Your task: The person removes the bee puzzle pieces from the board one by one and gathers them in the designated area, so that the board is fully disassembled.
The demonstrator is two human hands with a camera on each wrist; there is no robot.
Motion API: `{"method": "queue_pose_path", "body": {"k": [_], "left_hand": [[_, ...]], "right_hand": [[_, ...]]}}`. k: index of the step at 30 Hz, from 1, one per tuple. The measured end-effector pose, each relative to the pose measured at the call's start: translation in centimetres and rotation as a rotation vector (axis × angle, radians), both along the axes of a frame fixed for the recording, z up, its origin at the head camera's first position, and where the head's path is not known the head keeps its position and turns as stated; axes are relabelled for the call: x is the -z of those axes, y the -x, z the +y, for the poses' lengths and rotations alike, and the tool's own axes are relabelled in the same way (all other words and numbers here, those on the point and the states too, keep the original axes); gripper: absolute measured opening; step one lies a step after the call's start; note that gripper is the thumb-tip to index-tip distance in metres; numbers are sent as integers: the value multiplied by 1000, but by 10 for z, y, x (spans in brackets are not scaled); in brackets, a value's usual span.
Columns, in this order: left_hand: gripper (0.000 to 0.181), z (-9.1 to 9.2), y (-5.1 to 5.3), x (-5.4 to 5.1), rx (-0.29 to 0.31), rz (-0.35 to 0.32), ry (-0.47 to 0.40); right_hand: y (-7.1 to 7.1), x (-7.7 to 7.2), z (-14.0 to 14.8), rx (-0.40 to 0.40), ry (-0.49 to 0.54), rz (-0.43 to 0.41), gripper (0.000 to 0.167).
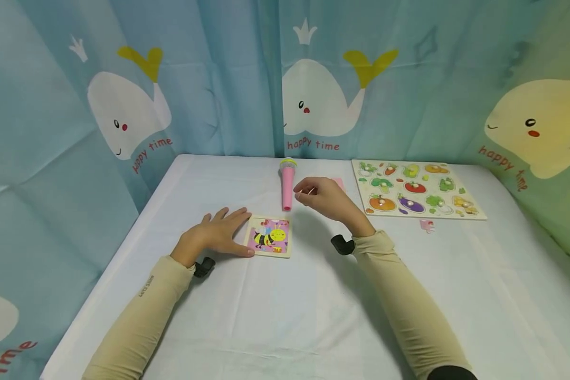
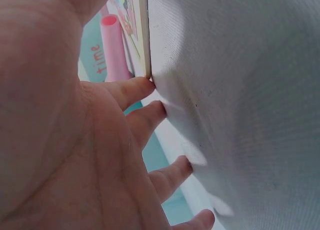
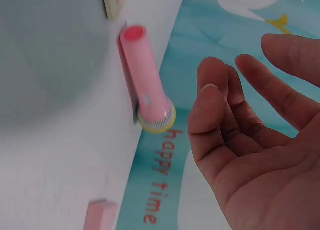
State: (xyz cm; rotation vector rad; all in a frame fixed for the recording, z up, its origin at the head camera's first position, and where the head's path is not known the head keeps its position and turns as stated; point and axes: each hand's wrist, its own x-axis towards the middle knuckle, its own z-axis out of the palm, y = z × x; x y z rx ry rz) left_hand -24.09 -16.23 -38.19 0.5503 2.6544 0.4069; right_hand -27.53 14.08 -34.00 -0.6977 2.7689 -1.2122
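A small square bee puzzle [image 1: 268,237] [image 2: 143,34] lies flat on the table. My left hand [image 1: 218,233] [image 2: 85,150] rests at its left side with spread fingers, the thumb and index fingertip against its edge, the other fingertips on the cloth. Just right of the pink toy microphone [image 1: 287,187] [image 2: 115,49] [image 3: 145,72], my right hand [image 1: 330,200] [image 3: 265,125] hovers above the table, its fingers loosely bent and nothing visible held. The thumb and a fingertip are close together in the right wrist view; whether they touch is unclear.
A vegetable knob puzzle board [image 1: 394,192] lies at the back right, with a small pink piece [image 1: 427,226] by its front edge. Another pink item [image 1: 339,183] [image 3: 100,215] is partly behind my right hand. Whale-printed curtains [image 1: 237,79] stand behind the table.
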Motion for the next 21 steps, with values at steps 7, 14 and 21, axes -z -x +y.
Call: {"method": "queue_pose_path", "body": {"k": [7,14,21], "left_hand": [[110,2,2,1,7,7,17],[111,2,4,0,9,2,33],[110,1,4,1,7,2,42]], "right_hand": [[5,12,-15,-47,-14,17,22],[6,18,-27,-89,-56,-21,20],[7,25,-44,-156,-87,-72,23]]}}
